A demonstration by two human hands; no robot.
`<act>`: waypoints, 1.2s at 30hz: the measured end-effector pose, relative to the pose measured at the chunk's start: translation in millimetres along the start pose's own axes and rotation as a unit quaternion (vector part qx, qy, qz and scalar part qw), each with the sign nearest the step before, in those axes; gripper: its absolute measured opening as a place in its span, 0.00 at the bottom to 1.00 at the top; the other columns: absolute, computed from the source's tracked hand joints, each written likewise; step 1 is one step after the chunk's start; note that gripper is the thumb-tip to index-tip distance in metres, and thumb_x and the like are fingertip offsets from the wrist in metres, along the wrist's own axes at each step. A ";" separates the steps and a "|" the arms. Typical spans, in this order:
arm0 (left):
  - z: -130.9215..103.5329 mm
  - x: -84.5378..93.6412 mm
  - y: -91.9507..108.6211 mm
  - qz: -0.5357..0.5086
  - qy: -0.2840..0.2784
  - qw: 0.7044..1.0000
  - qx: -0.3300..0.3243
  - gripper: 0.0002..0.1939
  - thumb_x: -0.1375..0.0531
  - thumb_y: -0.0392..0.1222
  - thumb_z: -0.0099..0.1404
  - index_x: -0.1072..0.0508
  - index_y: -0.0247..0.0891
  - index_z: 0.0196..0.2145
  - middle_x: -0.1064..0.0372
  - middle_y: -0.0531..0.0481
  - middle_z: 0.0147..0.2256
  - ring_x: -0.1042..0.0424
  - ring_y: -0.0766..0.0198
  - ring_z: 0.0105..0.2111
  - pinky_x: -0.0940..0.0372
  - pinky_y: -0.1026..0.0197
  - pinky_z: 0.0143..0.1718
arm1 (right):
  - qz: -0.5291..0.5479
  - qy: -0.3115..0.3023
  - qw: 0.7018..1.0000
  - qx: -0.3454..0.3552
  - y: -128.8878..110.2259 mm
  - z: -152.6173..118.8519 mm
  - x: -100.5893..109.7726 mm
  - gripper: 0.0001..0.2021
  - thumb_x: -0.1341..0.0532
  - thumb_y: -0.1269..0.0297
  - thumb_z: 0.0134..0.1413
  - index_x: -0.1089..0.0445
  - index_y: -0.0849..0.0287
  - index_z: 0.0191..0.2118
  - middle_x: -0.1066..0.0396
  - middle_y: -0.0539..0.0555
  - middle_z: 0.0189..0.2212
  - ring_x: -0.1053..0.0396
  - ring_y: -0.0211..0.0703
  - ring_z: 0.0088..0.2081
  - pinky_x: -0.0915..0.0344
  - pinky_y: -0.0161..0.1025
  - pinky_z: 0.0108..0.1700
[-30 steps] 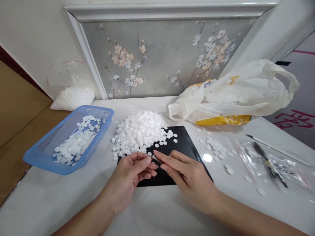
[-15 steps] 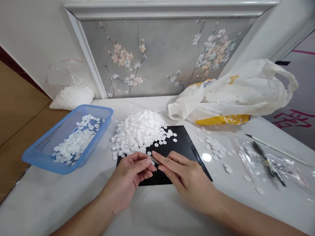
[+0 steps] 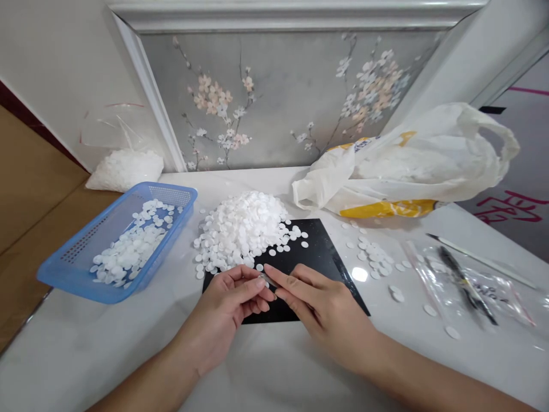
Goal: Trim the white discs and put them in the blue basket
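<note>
My left hand (image 3: 234,300) pinches a small white disc (image 3: 262,277) between thumb and fingertips, its other fingers curled beneath. Close beside it, my right hand (image 3: 328,300) is closed round a thin grey tool (image 3: 271,281), whose tip meets the disc. Fingers cover most of this tool, so I cannot tell its exact kind. Both hands are above a black board (image 3: 309,246) on the white table. Just beyond them rises a heap of white discs (image 3: 244,226), partly lying on the board, with a few loose ones around its edge.
A blue basket (image 3: 79,280) on the left holds more discs. A clear bag of white pieces (image 3: 126,170) stands behind it. At the back right lies a white plastic carrier bag (image 3: 407,177). Loose discs (image 3: 377,257), a pen (image 3: 467,286), a slim white stick (image 3: 480,260) and clear zip bags (image 3: 433,280) lie right.
Both hands keep nearly the same pose and place. The fingers of my left hand have shifted very slightly toward the right; the heap and basket look the same.
</note>
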State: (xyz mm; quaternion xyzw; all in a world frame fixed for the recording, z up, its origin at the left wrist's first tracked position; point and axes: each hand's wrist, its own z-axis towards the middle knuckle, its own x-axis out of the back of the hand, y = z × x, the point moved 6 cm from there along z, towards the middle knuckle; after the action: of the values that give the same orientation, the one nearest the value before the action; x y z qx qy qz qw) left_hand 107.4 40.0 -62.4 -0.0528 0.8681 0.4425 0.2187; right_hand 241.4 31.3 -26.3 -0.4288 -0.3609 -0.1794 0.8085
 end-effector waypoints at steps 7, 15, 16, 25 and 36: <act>-0.8 -0.5 1.4 0.004 -0.004 1.000 -0.004 0.08 0.37 0.40 0.59 0.33 0.34 0.30 0.30 0.50 0.27 0.33 0.70 0.27 0.38 0.67 0.33 | -0.007 -0.007 1.000 -0.005 0.4 -1.2 -0.7 0.18 0.51 0.65 0.65 0.35 0.62 0.57 0.37 0.53 0.27 0.37 0.32 0.25 0.36 0.28 0.26; -0.5 0.3 2.9 0.021 -0.012 1.000 -0.005 0.08 0.37 0.41 0.58 0.31 0.34 0.29 0.30 0.49 0.27 0.33 0.70 0.27 0.38 0.67 0.33 | -0.021 -0.005 1.000 -0.003 0.2 -1.5 -0.5 0.18 0.51 0.64 0.65 0.35 0.61 0.57 0.38 0.52 0.27 0.38 0.31 0.24 0.36 0.27 0.25; -0.7 0.2 3.4 0.022 -0.012 1.000 -0.004 0.08 0.37 0.41 0.58 0.31 0.34 0.29 0.30 0.49 0.27 0.33 0.70 0.27 0.38 0.67 0.32 | -0.020 -0.005 1.000 -0.003 0.3 -1.7 -0.4 0.18 0.51 0.65 0.65 0.35 0.61 0.57 0.38 0.52 0.27 0.38 0.31 0.24 0.36 0.27 0.25; -1.5 0.6 9.9 0.073 -0.026 0.997 -0.009 0.08 0.38 0.41 0.59 0.30 0.34 0.30 0.30 0.49 0.26 0.35 0.70 0.26 0.40 0.69 0.30 | -0.022 -0.015 1.000 -0.001 -2.5 -1.4 1.4 0.18 0.51 0.65 0.65 0.35 0.60 0.57 0.37 0.52 0.27 0.38 0.31 0.24 0.37 0.28 0.25; -4.2 5.9 14.1 0.139 -0.036 0.990 -0.002 0.09 0.37 0.44 0.58 0.29 0.34 0.29 0.31 0.49 0.25 0.36 0.70 0.26 0.40 0.68 0.30 | 0.008 -0.022 1.000 -0.005 -0.9 1.4 5.1 0.17 0.50 0.66 0.65 0.33 0.59 0.55 0.37 0.51 0.26 0.38 0.32 0.25 0.37 0.29 0.27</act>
State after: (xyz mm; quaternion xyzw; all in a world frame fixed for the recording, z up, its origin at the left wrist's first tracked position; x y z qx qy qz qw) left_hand 96.7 45.8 -52.3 0.0840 0.8579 0.4715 0.1860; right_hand 243.7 32.0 -21.5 -0.4395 -0.3742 -0.1653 0.7997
